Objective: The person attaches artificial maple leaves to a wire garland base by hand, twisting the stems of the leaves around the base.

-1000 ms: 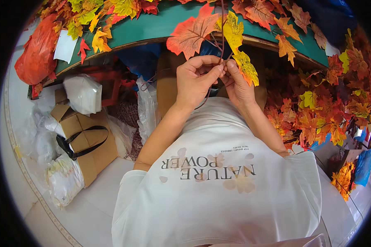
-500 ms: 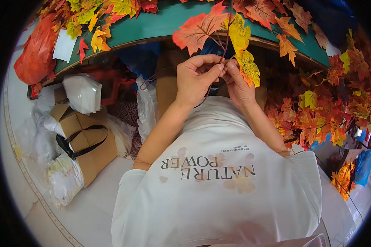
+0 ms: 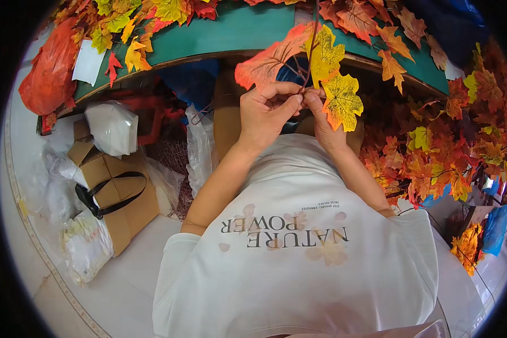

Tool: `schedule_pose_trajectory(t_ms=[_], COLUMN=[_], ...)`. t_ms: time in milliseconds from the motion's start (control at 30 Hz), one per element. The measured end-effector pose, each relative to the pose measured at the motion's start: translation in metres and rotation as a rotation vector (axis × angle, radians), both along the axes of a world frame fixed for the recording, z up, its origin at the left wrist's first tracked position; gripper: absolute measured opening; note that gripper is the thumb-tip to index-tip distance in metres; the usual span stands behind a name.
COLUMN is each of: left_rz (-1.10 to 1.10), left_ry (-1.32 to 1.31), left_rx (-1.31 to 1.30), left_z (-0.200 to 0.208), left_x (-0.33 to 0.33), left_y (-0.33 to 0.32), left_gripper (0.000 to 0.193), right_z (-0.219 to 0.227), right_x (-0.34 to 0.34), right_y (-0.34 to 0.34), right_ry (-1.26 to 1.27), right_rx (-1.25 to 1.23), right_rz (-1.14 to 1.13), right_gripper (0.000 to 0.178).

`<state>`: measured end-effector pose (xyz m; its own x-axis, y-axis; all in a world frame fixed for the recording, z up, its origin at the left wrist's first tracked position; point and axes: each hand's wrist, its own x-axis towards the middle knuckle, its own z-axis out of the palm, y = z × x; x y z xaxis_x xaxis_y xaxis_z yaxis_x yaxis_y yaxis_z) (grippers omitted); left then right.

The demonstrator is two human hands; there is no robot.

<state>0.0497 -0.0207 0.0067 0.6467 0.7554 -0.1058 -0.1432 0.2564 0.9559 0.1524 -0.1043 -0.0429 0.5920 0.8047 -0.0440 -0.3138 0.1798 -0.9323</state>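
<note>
Both hands meet over my lap at the table's edge, fingers pinched round the thin brown stem (image 3: 314, 42) of an artificial maple leaf branch. My left hand (image 3: 268, 112) grips the stem with thumb and forefinger. Close against it, my right hand (image 3: 325, 119) pinches the same spot, its fingers partly behind a leaf. A red-orange leaf (image 3: 270, 59) spreads above my left hand. Two yellow leaves hang on the other side, the upper one (image 3: 325, 55) beside the stem and the lower one (image 3: 342, 101) in front of my right fingers.
Loose autumn leaves (image 3: 357, 19) lie on the green table (image 3: 208, 31). A red plastic bag (image 3: 50, 70) and white card (image 3: 89, 63) are at its left end. On the floor at left stands a cardboard box (image 3: 127, 197) with plastic bags. Leafy branches (image 3: 434, 152) pile up at right.
The branch has turned slightly in my fingers: the red-orange leaf has tipped lower, and the lower yellow leaf has swung down to face me. My hands stay together on the stem.
</note>
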Motion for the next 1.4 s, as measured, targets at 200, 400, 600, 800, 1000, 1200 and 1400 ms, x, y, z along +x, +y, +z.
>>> schedule_pose_trajectory(t_ms=[200,400,600,800,1000,1200,1400], left_rz=[0.022,0.045,0.030,0.020,0.007,-0.028,-0.022], left_ry=[0.009,-0.052,-0.070,-0.087,-0.100,-0.059,-0.098], left_rx=[0.019,0.015,0.030,0.031,0.051,0.037,0.048], left_z=[-0.009,-0.010,-0.006,-0.010,-0.014,-0.012,-0.018], left_x=[-0.001,-0.001,-0.002,-0.004,-0.005,-0.002,0.002], left_y=[-0.003,-0.003,-0.002,-0.004,-0.005,-0.002,0.001], left_gripper=[0.012,0.010,0.008,0.009,0.010,0.009,0.011], right_z=[0.012,0.007,0.002,-0.009,-0.018,0.013,0.003], right_x=[0.000,0.000,-0.002,0.000,-0.004,0.002,0.008], right_y=[0.000,-0.006,-0.004,-0.007,-0.008,-0.006,0.000], right_ry=[-0.171,-0.097,-0.064,-0.080,-0.008,0.027,-0.211], right_rx=[-0.060,-0.077,-0.082,-0.095,-0.109,-0.043,-0.092], right_rz=[0.085,0.069,0.054,0.085,0.011,0.161,0.064], right_gripper=[0.016,0.016,0.019,0.018,0.016,0.019,0.018])
